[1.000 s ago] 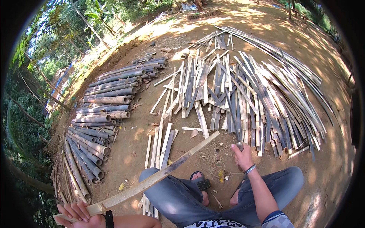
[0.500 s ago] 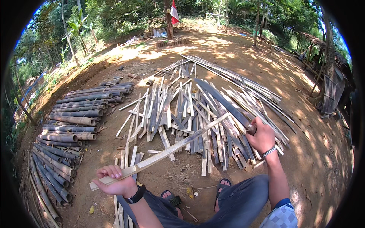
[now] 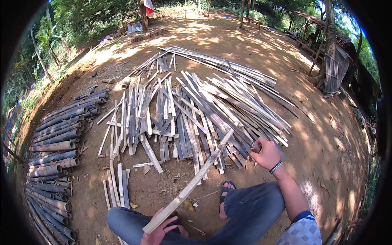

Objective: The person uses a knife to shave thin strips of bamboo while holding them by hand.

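Observation:
A long split bamboo slat (image 3: pixel 192 183) slants up and away from my lap, its far end over the pile. My left hand (image 3: pixel 160 229) holds it near its close end, the fingers showing beneath and beside it. In my right hand (image 3: pixel 268 156), closed at the right of the pile, is the brown handle (image 3: pixel 255 147) of a machete. Its dark blade is hard to make out against the slats behind it. Under both hands spreads a heap of pale and dark bamboo slats (image 3: pixel 188 110). The slat's far end is close to the machete handle.
Dark bamboo poles (image 3: pixel 53 147) lie stacked along the left. A few loose slats (image 3: pixel 116 185) lie by my left knee (image 3: pixel 126 224). My sandalled foot (image 3: pixel 226 196) rests on the dirt ground. A wooden shelter (image 3: pixel 335 69) stands at far right, and a tree trunk (image 3: pixel 143 18) with a red-and-white flag behind.
My view has turned to the right. The slat now points more steeply away, and my left hand has come in front of my lap. The machete blade, plain earlier, is less distinct.

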A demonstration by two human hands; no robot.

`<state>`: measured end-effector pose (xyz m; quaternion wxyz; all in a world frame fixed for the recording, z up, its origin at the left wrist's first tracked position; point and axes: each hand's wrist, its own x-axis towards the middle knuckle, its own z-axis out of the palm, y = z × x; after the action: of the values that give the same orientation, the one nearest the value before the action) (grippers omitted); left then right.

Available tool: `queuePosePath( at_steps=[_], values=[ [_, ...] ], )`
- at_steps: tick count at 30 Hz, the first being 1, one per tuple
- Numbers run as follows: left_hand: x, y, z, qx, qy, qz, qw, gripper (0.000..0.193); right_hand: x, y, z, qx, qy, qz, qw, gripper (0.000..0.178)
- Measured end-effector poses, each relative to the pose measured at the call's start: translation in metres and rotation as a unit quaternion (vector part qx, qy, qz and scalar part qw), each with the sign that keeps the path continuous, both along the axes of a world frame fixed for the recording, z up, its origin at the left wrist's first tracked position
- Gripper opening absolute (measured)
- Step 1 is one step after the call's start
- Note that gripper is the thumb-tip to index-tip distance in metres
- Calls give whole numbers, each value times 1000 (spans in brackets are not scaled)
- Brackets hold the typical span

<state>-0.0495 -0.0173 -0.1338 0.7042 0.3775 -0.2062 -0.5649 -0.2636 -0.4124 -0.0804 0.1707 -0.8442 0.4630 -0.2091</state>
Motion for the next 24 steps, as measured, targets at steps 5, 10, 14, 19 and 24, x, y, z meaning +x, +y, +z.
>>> queuePosePath(
  at_steps=[5,10,14,19,24],
  values=[
    [-8,25,-31,19,233,-198,952,153,-5,-16,-9,30,-61,-8,998,28],
    [-14,-13,-62,234,217,-301,899,74,-8,-9,-6,28,-8,-13,999,33],
    [-45,-40,-63,328,81,-296,894,24,-1,19,11,3,74,47,996,45],
    [-72,-38,-98,295,-21,-234,926,19,4,35,-18,-39,188,188,963,48],
    [-89,-43,-117,313,-87,-198,925,27,-7,41,-63,73,384,230,891,49]
  ],
)
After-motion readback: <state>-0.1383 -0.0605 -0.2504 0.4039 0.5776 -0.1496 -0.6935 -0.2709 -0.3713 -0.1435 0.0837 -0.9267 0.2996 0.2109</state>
